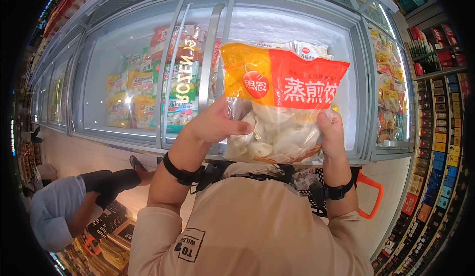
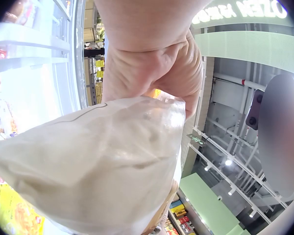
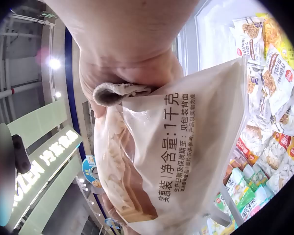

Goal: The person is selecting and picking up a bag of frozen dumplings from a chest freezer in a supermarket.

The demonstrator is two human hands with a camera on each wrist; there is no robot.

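Observation:
A clear bag of frozen dumplings (image 1: 282,132) with an orange and red printed top is held up in front of the body, over the near edge of the chest freezer. At its left side my left hand (image 1: 213,122) grips it, thumb across the front. My right hand (image 1: 331,130) holds the opposite side, with the thumb on the front face. In the left wrist view, pale bag film (image 2: 98,166) fills the space below the hand. Dark printing and a picture of dumplings show on the bag (image 3: 186,152) in the right wrist view, where the hand grips its edge.
Below the bag lies the chest freezer (image 1: 366,93), its sliding glass lid (image 1: 123,53) over colourful frozen packs (image 1: 131,95) on the left. A person (image 1: 59,207) is at the lower left. An orange basket handle (image 1: 371,194) is by my right side; stocked shelves (image 1: 440,142) line the right.

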